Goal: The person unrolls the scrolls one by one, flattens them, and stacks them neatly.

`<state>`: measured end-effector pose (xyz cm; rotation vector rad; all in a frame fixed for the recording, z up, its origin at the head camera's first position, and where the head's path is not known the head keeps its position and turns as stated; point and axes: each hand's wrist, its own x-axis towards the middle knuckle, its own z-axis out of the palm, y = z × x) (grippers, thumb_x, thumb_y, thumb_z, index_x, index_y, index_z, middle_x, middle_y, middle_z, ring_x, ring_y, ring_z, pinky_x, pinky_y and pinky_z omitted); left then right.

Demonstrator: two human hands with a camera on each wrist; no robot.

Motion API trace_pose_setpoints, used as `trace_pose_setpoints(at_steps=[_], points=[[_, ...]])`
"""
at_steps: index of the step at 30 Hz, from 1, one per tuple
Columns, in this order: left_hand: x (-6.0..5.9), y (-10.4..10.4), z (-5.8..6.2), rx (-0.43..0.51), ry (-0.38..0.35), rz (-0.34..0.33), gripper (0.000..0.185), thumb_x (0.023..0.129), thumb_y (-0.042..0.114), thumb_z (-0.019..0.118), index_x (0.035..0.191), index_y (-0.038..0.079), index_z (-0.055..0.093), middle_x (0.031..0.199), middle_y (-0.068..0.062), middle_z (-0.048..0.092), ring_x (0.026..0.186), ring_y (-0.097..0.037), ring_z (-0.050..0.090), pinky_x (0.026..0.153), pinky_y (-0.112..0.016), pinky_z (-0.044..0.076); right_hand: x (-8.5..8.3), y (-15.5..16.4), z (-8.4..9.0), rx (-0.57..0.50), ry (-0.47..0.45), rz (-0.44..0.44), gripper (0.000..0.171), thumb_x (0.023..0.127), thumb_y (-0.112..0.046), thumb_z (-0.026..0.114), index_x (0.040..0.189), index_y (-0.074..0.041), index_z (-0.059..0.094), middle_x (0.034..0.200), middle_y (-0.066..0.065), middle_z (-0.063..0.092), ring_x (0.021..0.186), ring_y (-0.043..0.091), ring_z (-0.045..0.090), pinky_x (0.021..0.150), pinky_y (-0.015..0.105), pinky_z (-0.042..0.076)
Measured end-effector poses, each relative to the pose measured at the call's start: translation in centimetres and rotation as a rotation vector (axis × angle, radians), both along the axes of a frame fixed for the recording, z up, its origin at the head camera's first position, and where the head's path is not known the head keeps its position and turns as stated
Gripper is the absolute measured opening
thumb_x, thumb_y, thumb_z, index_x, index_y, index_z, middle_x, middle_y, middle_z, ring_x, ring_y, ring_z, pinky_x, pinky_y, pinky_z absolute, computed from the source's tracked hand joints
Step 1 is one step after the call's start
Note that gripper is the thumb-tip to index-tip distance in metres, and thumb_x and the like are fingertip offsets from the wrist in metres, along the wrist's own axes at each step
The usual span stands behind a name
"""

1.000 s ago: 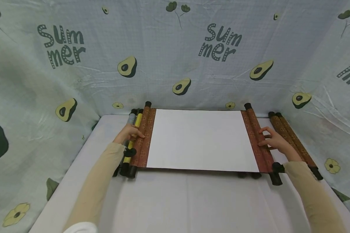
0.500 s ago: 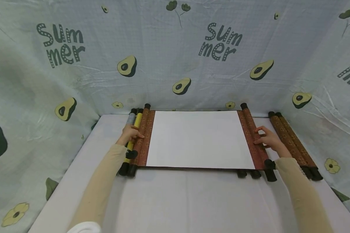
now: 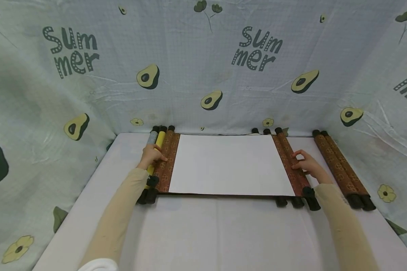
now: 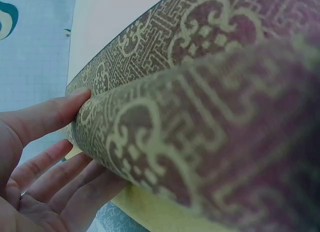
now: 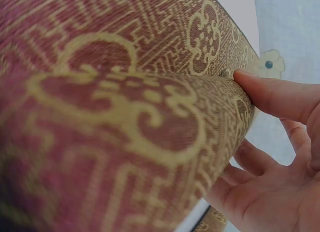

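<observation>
A hanging scroll [image 3: 227, 165] lies spread sideways, its white sheet between two reddish-brown patterned ends with black knobs. My left hand [image 3: 151, 156] holds the scroll's left roll, thumb on top and fingers underneath. In the left wrist view that thumb [image 4: 55, 112] presses the patterned cloth. At the other end, my right hand [image 3: 306, 164] grips the right roll, its thumb [image 5: 270, 94] over the top and fingers curled below in the right wrist view. The undersides of both rolls are hidden.
A yellow roll [image 3: 160, 139] and a grey one [image 3: 152, 137] lie close beside the left hand. Two brown patterned rolls [image 3: 337, 169] lie at the right. Black knobs [image 3: 280, 202] poke out under the scroll. A printed cloth wall [image 3: 179, 109] stands behind the white table [image 3: 220, 237].
My right hand has shifted left with its roll. The scroll's far edge has dropped, so more black knobs show behind it. The left hand has barely moved.
</observation>
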<state>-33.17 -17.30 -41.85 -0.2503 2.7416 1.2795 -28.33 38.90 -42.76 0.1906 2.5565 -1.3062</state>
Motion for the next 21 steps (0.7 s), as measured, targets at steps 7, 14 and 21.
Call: trace_pose_setpoints(at_steps=[7,14,21], points=[[0.3,0.4,0.0,-0.154,0.085,-0.078,0.048,0.067,0.011,0.075,0.108,-0.006,0.055,0.097,-0.02,0.056,0.068,-0.022,0.052,0.056,-0.028,0.042,-0.2,0.1,-0.6,0.026,0.021,0.002,0.043,0.084,-0.009,0.057,0.117,-0.001,0.03,0.095,0.009,0.052,0.073,0.014,0.049,0.063,0.033,0.041],[0.6,1.1,-0.1,-0.301,0.121,-0.1,0.048,0.068,0.016,0.075,0.107,-0.005,0.057,0.106,-0.022,0.058,0.089,-0.033,0.056,0.068,-0.037,0.047,-0.6,0.2,-0.9,0.06,0.059,0.002,0.038,0.085,-0.009,0.055,0.114,0.0,0.032,0.112,0.026,0.045,0.072,0.014,0.047,0.061,0.031,0.04],[0.4,1.6,-0.5,-0.477,0.181,-0.18,0.047,0.07,0.02,0.075,0.108,-0.003,0.06,0.103,-0.021,0.062,0.087,-0.033,0.06,0.068,-0.04,0.049,-0.8,-0.2,-1.2,0.102,0.123,0.021,0.036,0.086,-0.007,0.053,0.115,0.002,0.034,0.125,0.037,0.036,0.069,0.015,0.047,0.055,0.027,0.037]])
